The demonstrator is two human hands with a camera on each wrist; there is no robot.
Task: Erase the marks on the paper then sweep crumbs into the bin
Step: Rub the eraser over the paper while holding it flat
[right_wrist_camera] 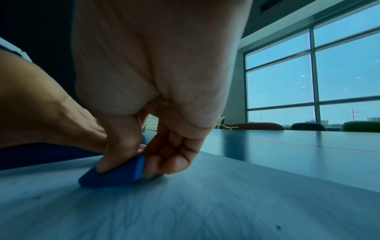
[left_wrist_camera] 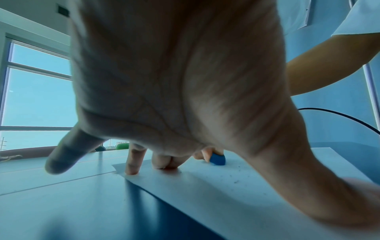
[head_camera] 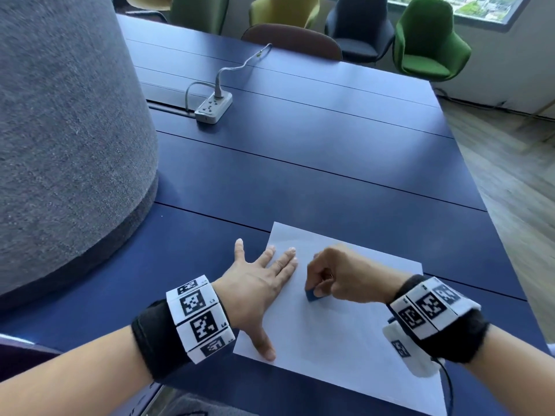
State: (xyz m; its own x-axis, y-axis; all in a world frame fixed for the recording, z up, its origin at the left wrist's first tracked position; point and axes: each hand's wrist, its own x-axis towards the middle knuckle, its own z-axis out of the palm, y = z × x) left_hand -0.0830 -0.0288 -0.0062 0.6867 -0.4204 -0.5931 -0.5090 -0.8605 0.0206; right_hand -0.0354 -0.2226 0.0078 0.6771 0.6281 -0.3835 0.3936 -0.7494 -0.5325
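A white sheet of paper [head_camera: 345, 331] lies on the dark blue table [head_camera: 300, 175] near its front edge. My left hand [head_camera: 264, 283] lies flat with spread fingers, pressing down the paper's left edge. My right hand [head_camera: 333, 277] pinches a small blue eraser [head_camera: 312, 295] between thumb and fingers, its lower edge on the paper. The wrist views show the eraser [right_wrist_camera: 115, 175] touching the sheet, and dark eraser crumbs [left_wrist_camera: 236, 180] scattered over the paper [left_wrist_camera: 205, 186]. I make out no pencil marks. No bin is in view.
A large grey fabric-covered cylinder [head_camera: 66, 130] stands on the table at the left. A white power strip [head_camera: 213, 107] with its cable lies further back. Several chairs [head_camera: 426, 43] line the far side. The table's right edge drops to a wooden floor [head_camera: 510, 175].
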